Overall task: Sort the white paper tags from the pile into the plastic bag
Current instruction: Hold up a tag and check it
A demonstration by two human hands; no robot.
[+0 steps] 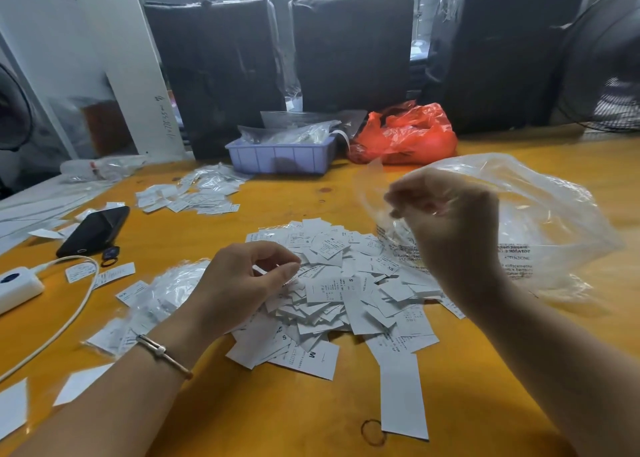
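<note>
White paper tags (332, 283) lie heaped at the middle of the yellow tabletop (311, 418), and the step in hand looks like a gather-and-drop cycle: one hand picks from the pile while the other keeps the bag ready.

At about nine o'clock from the pile, the left hand (239, 283) reaches in from the lower left, wrist low over the tabletop, a thin bracelet (162, 352) on it. Its fingers (277, 262) are curled, thumb and forefinger brought close together over the pile's left edge; whether they already pinch a tag cannot be told, since the tips blend with the paper beneath.

At about two o'clock from the pile, the right hand (446, 221) is raised above the tabletop, forearm coming up from the lower right. Its fingers are bunched and clamped on the rim of the clear plastic bag (540, 221), holding the mouth lifted; the bag's body billows to the right and rests on the tabletop, with a few tags seemingly inside near its printed panel.

Most tags are not yet bagged, so the task seems early. The next move likely calls for a firm pinch on a small bundle, then a carry toward two o'clock into the held-open mouth.
</note>
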